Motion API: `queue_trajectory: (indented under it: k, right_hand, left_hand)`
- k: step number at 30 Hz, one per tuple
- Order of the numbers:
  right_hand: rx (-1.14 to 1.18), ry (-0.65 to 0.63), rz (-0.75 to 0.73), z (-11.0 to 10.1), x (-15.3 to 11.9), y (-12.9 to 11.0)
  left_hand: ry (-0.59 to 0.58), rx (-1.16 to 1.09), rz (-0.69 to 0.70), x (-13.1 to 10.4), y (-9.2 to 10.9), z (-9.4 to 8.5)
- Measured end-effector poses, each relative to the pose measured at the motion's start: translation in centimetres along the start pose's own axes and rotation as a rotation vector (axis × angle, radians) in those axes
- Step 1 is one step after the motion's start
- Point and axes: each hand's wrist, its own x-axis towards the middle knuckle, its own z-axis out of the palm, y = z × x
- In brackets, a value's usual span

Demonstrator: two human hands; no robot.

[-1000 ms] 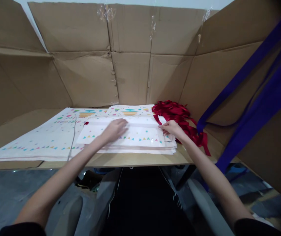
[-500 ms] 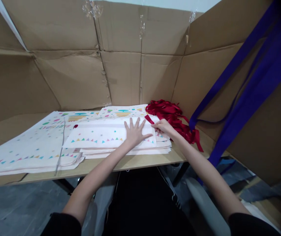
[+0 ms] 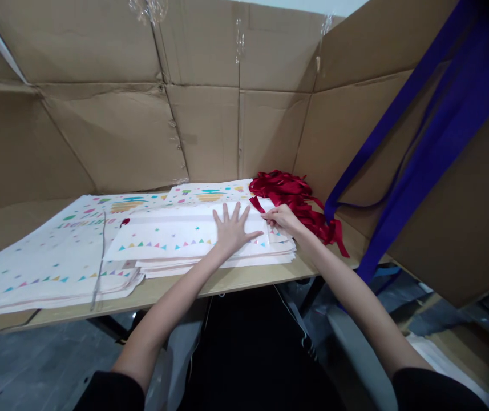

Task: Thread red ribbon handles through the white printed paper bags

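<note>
My left hand (image 3: 232,231) lies flat with its fingers spread on a folded white printed sheet (image 3: 184,234), which has a row of coloured triangles and small stars. At the sheet's right end, my right hand (image 3: 282,219) is closed in a pinch on a red ribbon (image 3: 256,204), whose short end sticks out past the fingertips to the left. A small dark red piece (image 3: 125,221) shows at the sheet's left end. Under the folded sheet is a stack of similar white sheets (image 3: 214,265).
A heap of red ribbons (image 3: 285,185) lies behind my right hand. Wide printed sheets (image 3: 56,245) cover the table's left side, with a thin grey strip (image 3: 98,268) across them. Blue straps (image 3: 392,220) hang at the right. Cardboard walls (image 3: 205,125) surround the table (image 3: 235,282).
The view has shifted slightly. Both hands keep almost the same place on the sheet, and the ribbon end at my right fingertips has tilted a little.
</note>
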Motion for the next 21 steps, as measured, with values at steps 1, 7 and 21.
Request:
queue_trajectory:
  k: [1,7,21]
  right_hand:
    - [-0.005,-0.001,-0.01,0.0,0.0,0.1]
    - [-0.046,0.041,0.038,0.0,-0.2,-0.3]
    - [-0.578,-0.249,0.157,-0.9,3.5,-4.9]
  left_hand:
    - [-0.002,0.002,0.0,0.0,0.0,0.0]
    - [0.01,-0.009,-0.001,0.1,0.0,0.2]
    - [0.024,-0.026,-0.001,0.0,0.0,0.3]
